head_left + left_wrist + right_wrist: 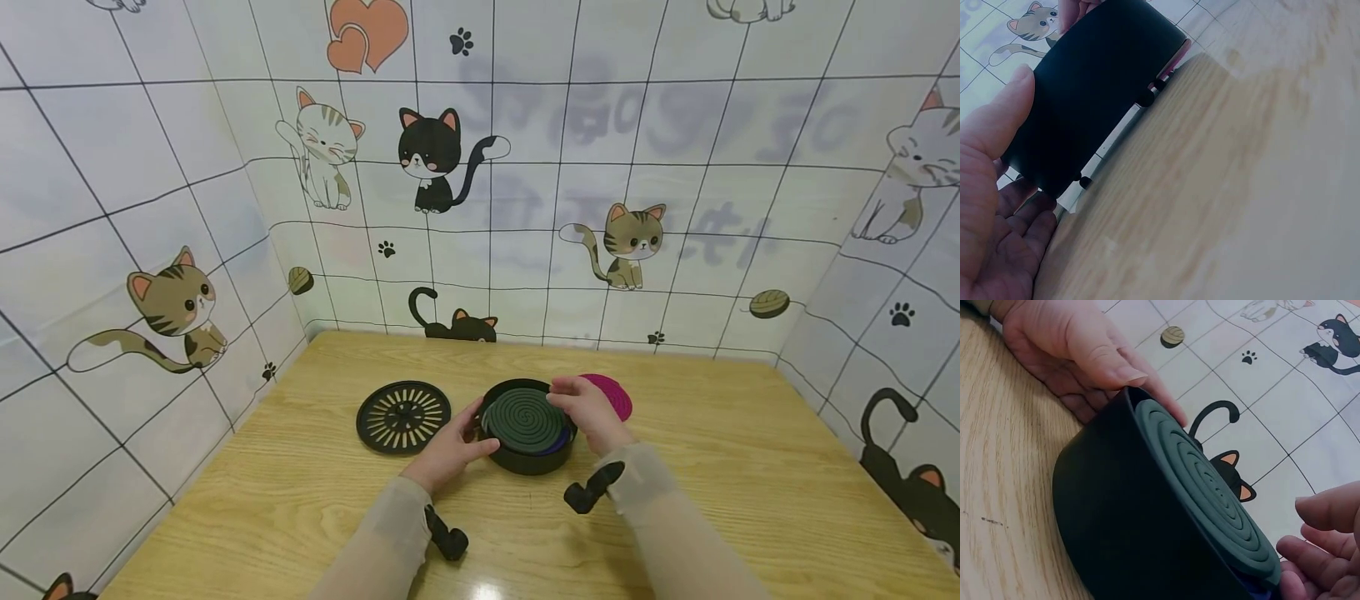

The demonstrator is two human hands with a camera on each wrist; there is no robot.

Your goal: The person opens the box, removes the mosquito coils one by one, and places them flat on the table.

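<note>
A round black container (531, 463) stands on the table with a dark green mosquito coil (523, 422) lying flat at its top. Part of something blue (557, 444) shows under the coil's front right edge. My left hand (452, 450) grips the container's left side; in the left wrist view its thumb presses the black wall and the other fingers go round behind. Over the right rim is my right hand (588, 410), fingers loosely bent. The right wrist view shows the right fingertips (1294, 550) at the coil's edge, with the thumb held apart.
Left of the container lies a round black slotted lid (403, 435). A magenta spiral disc (619, 398) lies behind my right hand, partly covered by it. The wooden table (720, 467) meets a white cat-printed wall sheet (525, 275) at the back and sides.
</note>
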